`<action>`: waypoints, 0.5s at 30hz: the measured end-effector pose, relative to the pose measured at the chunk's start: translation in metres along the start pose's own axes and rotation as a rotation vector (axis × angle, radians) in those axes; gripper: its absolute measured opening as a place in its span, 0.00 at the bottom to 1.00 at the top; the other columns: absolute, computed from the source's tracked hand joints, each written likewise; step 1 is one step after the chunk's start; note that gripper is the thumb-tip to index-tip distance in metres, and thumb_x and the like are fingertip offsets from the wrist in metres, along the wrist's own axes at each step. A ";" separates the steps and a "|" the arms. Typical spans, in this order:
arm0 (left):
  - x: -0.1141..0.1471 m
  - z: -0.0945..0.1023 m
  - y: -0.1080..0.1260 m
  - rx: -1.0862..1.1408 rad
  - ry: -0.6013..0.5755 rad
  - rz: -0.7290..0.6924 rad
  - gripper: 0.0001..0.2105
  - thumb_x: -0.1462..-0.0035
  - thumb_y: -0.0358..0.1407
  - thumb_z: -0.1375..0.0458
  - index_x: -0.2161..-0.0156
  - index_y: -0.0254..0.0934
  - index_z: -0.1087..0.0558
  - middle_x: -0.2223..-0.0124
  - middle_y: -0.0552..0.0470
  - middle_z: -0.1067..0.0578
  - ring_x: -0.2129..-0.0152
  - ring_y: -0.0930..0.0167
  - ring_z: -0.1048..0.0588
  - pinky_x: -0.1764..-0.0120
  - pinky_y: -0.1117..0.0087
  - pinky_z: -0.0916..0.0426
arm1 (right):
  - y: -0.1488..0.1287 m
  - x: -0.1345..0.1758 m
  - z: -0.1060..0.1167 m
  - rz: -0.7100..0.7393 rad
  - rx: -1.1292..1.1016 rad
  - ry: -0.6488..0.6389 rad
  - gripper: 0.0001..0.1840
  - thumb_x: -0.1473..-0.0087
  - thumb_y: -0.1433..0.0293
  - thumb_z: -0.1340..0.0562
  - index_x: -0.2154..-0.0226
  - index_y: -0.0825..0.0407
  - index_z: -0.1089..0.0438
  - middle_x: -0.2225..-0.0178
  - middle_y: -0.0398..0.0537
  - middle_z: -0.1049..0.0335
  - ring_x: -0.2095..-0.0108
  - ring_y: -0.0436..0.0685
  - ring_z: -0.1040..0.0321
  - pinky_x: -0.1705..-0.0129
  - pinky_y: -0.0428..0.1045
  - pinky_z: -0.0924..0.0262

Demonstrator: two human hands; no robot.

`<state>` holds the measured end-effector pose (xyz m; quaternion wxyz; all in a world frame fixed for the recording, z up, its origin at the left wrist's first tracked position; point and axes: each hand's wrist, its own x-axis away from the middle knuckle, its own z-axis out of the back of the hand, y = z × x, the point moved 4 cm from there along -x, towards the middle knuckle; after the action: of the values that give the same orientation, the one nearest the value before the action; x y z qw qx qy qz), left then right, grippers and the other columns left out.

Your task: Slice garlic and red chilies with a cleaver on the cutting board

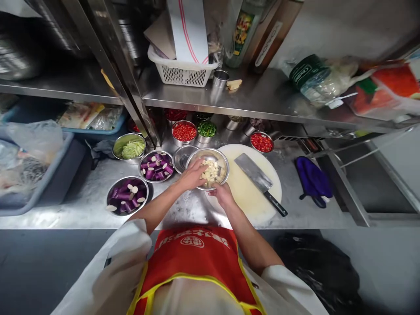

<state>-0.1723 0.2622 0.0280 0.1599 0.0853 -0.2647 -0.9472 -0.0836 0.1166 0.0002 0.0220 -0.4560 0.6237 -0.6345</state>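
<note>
A shallow metal bowl (224, 164) with pale diced pieces (211, 171) is held over the left edge of the round white cutting board (252, 205). My right hand (223, 194) grips its near rim from below. My left hand (194, 175) reaches over the left rim, fingers stretched out above the pale pieces; its fingertips touch or nearly touch them. A cleaver (253, 171) with a black handle lies across the board, right of my hands. Left of the bowl sit an empty-looking metal dish (180, 159) and two bowls of cut purple eggplant (156, 166) (127, 196).
Behind stand bowls of chopped red chili (184, 132), green pieces (206, 129), red slices (261, 142) and pale green strips (133, 148). A steel shelf (262, 98) overhangs them. A purple cloth item (313, 181) lies right, beside a sink (377, 175); blue-grey bins (62, 175) stand left.
</note>
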 end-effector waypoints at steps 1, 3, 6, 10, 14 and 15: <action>-0.013 -0.003 -0.002 -0.022 -0.062 -0.025 0.29 0.45 0.42 0.35 0.39 0.38 0.32 0.32 0.39 0.39 0.34 0.54 0.42 0.35 0.54 0.41 | -0.004 -0.003 -0.002 0.007 0.000 0.005 0.21 0.64 0.69 0.34 0.62 0.56 0.26 0.71 0.47 0.22 0.78 0.53 0.29 0.79 0.45 0.34; -0.033 -0.005 -0.007 -0.066 -0.133 -0.040 0.27 0.43 0.44 0.37 0.41 0.37 0.31 0.37 0.39 0.33 0.39 0.55 0.35 0.38 0.55 0.39 | -0.010 -0.010 -0.005 0.020 -0.014 0.025 0.21 0.65 0.69 0.34 0.62 0.55 0.26 0.71 0.46 0.22 0.77 0.52 0.29 0.79 0.45 0.34; -0.052 -0.006 -0.010 -0.117 -0.153 -0.074 0.20 0.39 0.42 0.42 0.45 0.36 0.29 0.45 0.41 0.27 0.47 0.58 0.28 0.43 0.58 0.35 | -0.016 -0.019 -0.006 0.037 -0.044 0.057 0.23 0.66 0.69 0.34 0.61 0.55 0.27 0.71 0.45 0.22 0.77 0.52 0.29 0.80 0.44 0.34; -0.061 -0.011 -0.012 -0.101 -0.126 -0.066 0.14 0.36 0.41 0.46 0.49 0.39 0.27 0.49 0.44 0.26 0.50 0.60 0.28 0.45 0.59 0.36 | -0.021 -0.032 -0.006 0.047 -0.053 0.090 0.21 0.65 0.69 0.35 0.63 0.54 0.27 0.72 0.44 0.22 0.77 0.52 0.29 0.79 0.45 0.34; -0.067 -0.018 -0.019 -0.045 -0.150 -0.042 0.14 0.39 0.42 0.42 0.51 0.40 0.25 0.49 0.44 0.26 0.49 0.59 0.28 0.45 0.59 0.36 | -0.024 -0.044 -0.010 0.050 -0.042 0.089 0.19 0.63 0.69 0.33 0.63 0.55 0.26 0.71 0.46 0.22 0.76 0.53 0.27 0.79 0.45 0.33; -0.069 -0.019 -0.022 -0.033 -0.160 -0.039 0.13 0.40 0.40 0.40 0.52 0.40 0.25 0.49 0.44 0.26 0.49 0.59 0.28 0.45 0.60 0.36 | -0.025 -0.046 -0.011 0.049 -0.041 0.084 0.19 0.63 0.69 0.33 0.63 0.55 0.26 0.70 0.47 0.21 0.75 0.54 0.27 0.79 0.45 0.33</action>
<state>-0.1082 0.2948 0.0055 0.1212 0.0117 -0.2594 -0.9581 -0.0499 0.1582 -0.0029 0.0022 -0.4137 0.6479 -0.6395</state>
